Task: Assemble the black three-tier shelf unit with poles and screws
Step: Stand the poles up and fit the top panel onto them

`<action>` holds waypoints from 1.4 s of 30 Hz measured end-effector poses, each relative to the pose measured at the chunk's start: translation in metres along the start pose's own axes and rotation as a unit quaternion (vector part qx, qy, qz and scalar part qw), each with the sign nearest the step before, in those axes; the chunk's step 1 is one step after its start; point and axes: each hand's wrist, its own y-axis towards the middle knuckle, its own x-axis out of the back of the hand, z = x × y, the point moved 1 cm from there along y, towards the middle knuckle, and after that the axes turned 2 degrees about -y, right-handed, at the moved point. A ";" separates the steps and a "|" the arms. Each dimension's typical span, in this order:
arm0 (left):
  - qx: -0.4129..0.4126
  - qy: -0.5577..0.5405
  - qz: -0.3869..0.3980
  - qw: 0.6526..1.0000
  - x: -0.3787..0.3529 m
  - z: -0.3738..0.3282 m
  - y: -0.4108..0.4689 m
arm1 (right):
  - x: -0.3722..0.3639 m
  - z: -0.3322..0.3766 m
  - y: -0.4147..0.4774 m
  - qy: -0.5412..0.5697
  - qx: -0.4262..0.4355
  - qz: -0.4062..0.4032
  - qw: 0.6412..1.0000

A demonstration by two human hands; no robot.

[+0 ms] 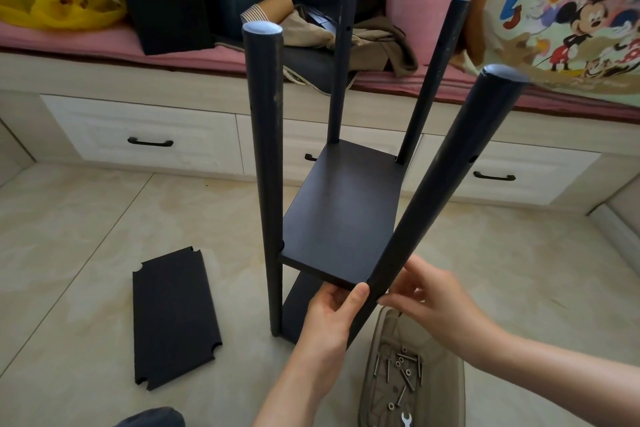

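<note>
Where shelf [343, 204] meets pole [446, 184], left hand [329, 319] grips.

Shelf unit [265, 149]: I count four upright poles, with the middle board [346, 204] set between them and a lower board [298, 305] beneath.
Left hand [329, 315]: grips the middle board's near corner, thumb on top.
Right hand [426, 298]: fingertips at the near right pole [450, 184]; I cannot tell the hold.
Loose board [175, 319]: flat on the floor.
Tray [363, 392]: holds screws [403, 374] and a wrench [406, 419].

One wide head view looks forward and down from close above the fingers [401, 305], floor [69, 218] beneath, drawers [149, 139] beyond them.
</note>
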 end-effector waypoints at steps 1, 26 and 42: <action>0.003 -0.001 -0.002 1.000 0.000 -0.001 0.000 | 0.001 0.001 0.001 -0.016 0.006 -0.002 1.000; -0.337 0.542 -0.095 0.764 -0.007 -0.042 -0.015 | 0.015 0.008 0.020 0.227 -0.162 0.106 0.955; -0.390 0.610 -0.100 0.683 -0.008 -0.032 -0.013 | 0.010 0.013 0.035 0.292 -0.309 0.110 0.898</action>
